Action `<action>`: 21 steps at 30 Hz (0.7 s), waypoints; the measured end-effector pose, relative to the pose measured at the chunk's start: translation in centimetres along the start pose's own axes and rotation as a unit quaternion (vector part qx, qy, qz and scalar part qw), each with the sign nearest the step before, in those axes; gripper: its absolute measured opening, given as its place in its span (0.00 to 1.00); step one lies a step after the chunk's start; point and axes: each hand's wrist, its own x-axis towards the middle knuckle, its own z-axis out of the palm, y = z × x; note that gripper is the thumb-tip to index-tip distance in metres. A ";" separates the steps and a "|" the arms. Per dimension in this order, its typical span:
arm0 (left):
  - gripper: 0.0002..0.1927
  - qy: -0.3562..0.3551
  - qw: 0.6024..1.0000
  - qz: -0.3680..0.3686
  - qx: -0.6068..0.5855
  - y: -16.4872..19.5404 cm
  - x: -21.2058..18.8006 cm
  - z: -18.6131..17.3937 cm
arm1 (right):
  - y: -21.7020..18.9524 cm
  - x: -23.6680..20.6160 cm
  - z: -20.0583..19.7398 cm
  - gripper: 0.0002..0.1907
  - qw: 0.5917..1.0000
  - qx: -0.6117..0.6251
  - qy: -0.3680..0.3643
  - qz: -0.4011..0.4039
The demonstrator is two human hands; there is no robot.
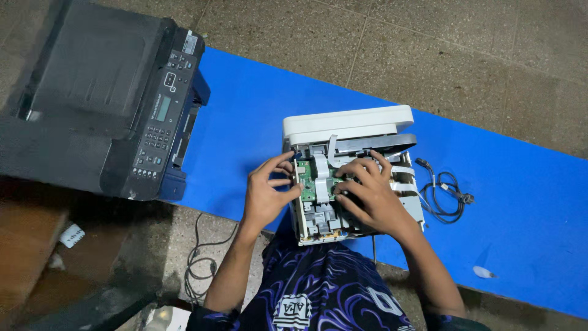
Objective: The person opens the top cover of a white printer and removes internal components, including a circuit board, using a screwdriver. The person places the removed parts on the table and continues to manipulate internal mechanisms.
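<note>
A small white and grey printer (346, 125) stands on its side on a blue mat (527, 202), its open side with a green circuit board (305, 176) and flat ribbon cables facing me. My left hand (267, 191) rests against the printer's left edge, fingers spread, fingertips touching the board. My right hand (365, 193) lies over the middle of the exposed panel, fingers curled on the cables and grey plastic parts. What the right fingers pinch is hidden.
A large black multifunction printer (104, 98) sits at the left, partly on the mat. A coiled black cable (446, 196) lies right of the small printer. Another cable (199, 260) trails on the stone floor. A small white piece (482, 272) lies near the mat's front edge.
</note>
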 end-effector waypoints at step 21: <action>0.33 -0.002 1.000 -0.004 0.006 0.1 0.2 0.1 | -2.1 1.6 -2.2 0.14 0.979 -0.180 -0.079 -0.056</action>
